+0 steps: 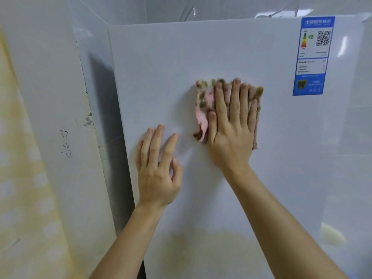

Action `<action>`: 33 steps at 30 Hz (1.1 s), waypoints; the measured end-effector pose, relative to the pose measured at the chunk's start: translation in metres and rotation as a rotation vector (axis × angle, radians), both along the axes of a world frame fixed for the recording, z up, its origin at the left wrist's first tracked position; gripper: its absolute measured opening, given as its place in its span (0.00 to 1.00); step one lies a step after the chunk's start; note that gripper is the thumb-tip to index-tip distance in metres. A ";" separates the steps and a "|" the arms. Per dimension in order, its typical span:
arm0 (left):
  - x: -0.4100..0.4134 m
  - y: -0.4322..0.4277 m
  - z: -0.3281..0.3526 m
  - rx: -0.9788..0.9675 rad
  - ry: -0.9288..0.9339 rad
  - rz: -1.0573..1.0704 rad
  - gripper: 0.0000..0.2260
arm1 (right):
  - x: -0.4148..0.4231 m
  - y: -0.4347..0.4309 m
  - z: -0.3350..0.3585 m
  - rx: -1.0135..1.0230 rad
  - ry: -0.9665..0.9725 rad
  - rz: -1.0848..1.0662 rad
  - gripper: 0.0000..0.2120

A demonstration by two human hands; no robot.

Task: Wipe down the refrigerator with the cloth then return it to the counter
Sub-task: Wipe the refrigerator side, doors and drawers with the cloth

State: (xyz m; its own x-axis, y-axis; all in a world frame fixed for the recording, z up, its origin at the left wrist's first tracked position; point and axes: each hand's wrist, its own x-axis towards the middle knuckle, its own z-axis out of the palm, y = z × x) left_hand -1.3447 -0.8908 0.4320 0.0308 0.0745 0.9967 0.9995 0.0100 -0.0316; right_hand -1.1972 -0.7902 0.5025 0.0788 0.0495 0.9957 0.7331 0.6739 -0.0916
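White refrigerator door (231, 47) bears a blue energy label (313, 55). Right hand (231, 125), fingers straight, presses a pink-green cloth (204, 105) flat; left hand (157, 168) rests beside it, fingers extended.

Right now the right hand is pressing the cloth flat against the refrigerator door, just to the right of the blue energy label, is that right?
Not quite. The head view shows the right hand pressing the cloth flat against the refrigerator door, but to the left of the blue energy label, not to its right.
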 end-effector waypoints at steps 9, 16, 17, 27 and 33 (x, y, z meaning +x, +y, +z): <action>0.029 0.017 -0.024 -0.005 0.004 0.071 0.25 | 0.065 0.021 -0.195 -0.030 -0.376 0.082 0.26; 0.056 0.030 -0.028 -0.022 0.033 0.024 0.23 | 0.089 0.052 -0.047 0.094 -0.152 0.078 0.26; 0.061 0.033 -0.026 -0.021 0.048 0.017 0.23 | 0.091 0.058 -0.018 0.091 -0.098 0.070 0.26; 0.106 0.060 -0.023 0.005 0.029 0.012 0.22 | 0.122 0.064 -0.122 0.004 -0.148 0.085 0.24; 0.128 0.076 -0.032 0.014 0.049 0.005 0.20 | 0.167 0.081 -0.181 -0.053 -0.321 0.096 0.25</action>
State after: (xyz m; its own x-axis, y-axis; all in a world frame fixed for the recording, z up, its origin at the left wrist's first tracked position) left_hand -1.2164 -0.8148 0.4002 0.0794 0.0609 0.9950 0.9966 0.0160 -0.0805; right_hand -1.0304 -0.7090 0.3217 -0.2461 0.0935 0.9647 0.6632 0.7420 0.0973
